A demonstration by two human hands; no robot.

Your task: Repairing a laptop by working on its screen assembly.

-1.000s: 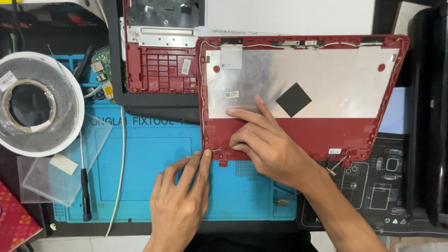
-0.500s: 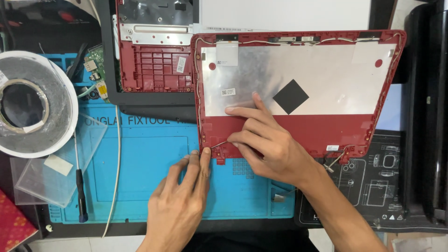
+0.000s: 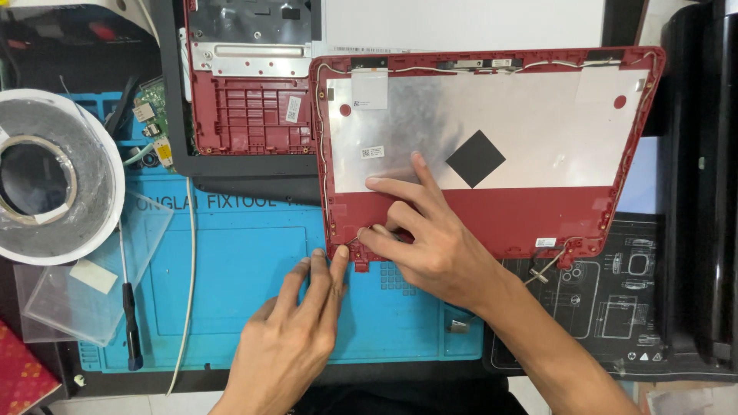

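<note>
Lid shell, red laptop back cover (image 3: 538, 215), inner foil face up, lies at 1 o'clock across blue repair mat (image 3: 238, 284) | right hand (image 3: 430, 238) spread flat, pinning it steady | left hand (image 3: 296, 330), fingers extended, fingertips pressing its 7 o'clock hinge corner, gripping nothing | tape roll (image 3: 46, 177) at 9 o'clock | screwdriver (image 3: 131, 323) at 8 o'clock.

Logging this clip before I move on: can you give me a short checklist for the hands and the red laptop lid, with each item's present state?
1. Red lid lies flat, inner side up, on the blue mat: ok.
2. Right hand presses on the lid: ok.
3. Left hand fingertips at the lid's lower left corner: ok.
4. Thin cable along the lid's left edge seated: cannot tell.
5. Screwdriver lies apart from both hands: ok.
</note>
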